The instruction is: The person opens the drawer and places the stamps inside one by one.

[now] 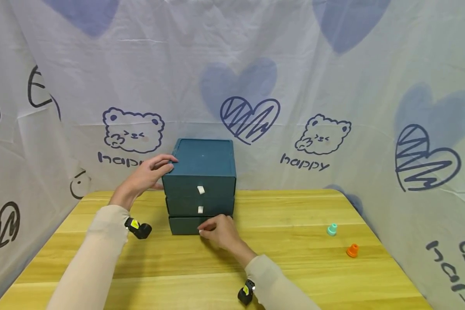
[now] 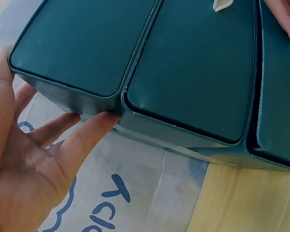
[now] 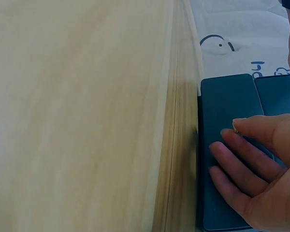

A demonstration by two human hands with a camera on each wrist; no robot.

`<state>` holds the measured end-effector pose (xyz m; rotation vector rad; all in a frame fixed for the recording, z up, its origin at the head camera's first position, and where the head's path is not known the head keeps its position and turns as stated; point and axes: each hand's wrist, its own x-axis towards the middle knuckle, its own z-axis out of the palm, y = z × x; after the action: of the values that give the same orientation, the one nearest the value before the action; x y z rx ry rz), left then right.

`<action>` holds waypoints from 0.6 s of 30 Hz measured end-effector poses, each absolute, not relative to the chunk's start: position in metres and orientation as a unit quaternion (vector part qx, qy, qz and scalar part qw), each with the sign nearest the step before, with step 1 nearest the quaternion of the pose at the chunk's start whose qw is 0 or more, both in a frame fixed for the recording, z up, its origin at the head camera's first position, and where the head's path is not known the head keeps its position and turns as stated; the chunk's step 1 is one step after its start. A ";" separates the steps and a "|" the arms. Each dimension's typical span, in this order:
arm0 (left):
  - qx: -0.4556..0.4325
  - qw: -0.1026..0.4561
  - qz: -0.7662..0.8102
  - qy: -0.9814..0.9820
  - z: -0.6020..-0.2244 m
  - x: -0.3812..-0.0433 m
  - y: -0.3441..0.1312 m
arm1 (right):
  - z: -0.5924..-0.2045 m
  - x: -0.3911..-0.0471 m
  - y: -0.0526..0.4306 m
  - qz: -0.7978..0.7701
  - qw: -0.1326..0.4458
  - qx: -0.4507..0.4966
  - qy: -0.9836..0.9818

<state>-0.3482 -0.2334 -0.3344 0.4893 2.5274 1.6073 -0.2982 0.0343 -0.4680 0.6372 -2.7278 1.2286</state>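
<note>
A dark teal three-drawer box (image 1: 203, 157) stands at the back of the table. My left hand (image 1: 145, 176) steadies its upper left corner; in the left wrist view the fingers (image 2: 87, 137) lie spread and fairly straight along the side. At the lowest drawer (image 1: 184, 225), my right hand (image 1: 221, 234) pinches the small white pull tab (image 1: 200, 231) between thumb and forefinger, the other fingers loosely bent by the drawer front. That drawer's front juts out slightly below the middle one, with a narrow dark gap. White tabs (image 1: 200, 189) also show on the two upper drawers.
On the right side of the wooden table (image 1: 294, 271) stand a mint-green cone-shaped piece (image 1: 332, 229) and an orange one (image 1: 352, 250). A white printed cloth (image 1: 255, 163) hangs close behind the box and along both sides.
</note>
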 end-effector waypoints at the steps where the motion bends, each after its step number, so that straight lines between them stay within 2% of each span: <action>1: 0.160 0.050 0.527 0.833 -0.335 -0.348 -0.233 | -0.467 -0.297 0.035 0.401 0.041 0.209 -0.891; 18: 0.163 0.020 0.507 0.846 -0.335 -0.348 -0.227 | -0.462 -0.294 0.044 0.392 0.035 0.223 -0.892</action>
<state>-0.3481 -0.2273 -0.3349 0.5069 2.6238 1.5737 -0.2940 0.0441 -0.4625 0.6870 -2.7411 1.2055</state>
